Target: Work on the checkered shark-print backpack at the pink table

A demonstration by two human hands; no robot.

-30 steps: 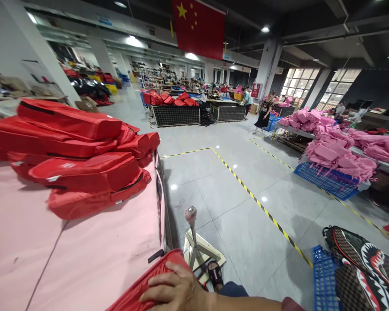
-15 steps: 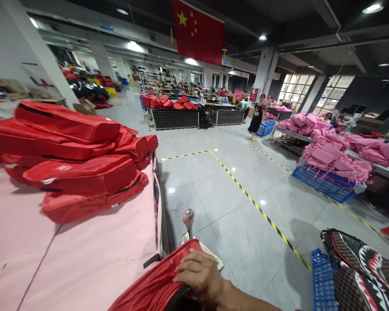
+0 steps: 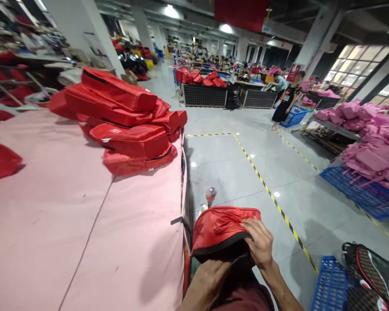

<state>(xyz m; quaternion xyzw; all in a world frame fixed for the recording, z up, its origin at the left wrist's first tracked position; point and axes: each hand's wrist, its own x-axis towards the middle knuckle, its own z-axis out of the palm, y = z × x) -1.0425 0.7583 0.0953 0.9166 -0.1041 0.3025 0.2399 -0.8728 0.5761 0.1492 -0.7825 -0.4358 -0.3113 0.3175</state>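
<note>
Below, each line is labelling one part of the scene.
Right hand (image 3: 261, 242): lying at the lower centre of the frame, fingers curling over the black-trimmed rim of the red bag (image 3: 222, 226) and gripping its fabric.
Left hand (image 3: 210, 280): sitting at the bottom centre, just below the bag's opening, fingers bending against the dark inside; whether it is gripping anything cannot be told.
Red bag: hanging off the near right edge of the pink table (image 3: 84, 224), mouth facing the viewer, just above the person's lap.
Stack of red bags (image 3: 123, 119): resting on the table in the upper left of the frame, well apart from the hands.
Stand with a round knob (image 3: 210, 195): standing on the grey floor just beyond the held bag.
Blue crate (image 3: 332, 283): sitting at the lower right, next to a shark-print backpack (image 3: 374, 274).
Pink bags (image 3: 372, 151): piling up at the right edge.
Person in dark clothing (image 3: 283, 103): standing in the upper right, far off.
</note>
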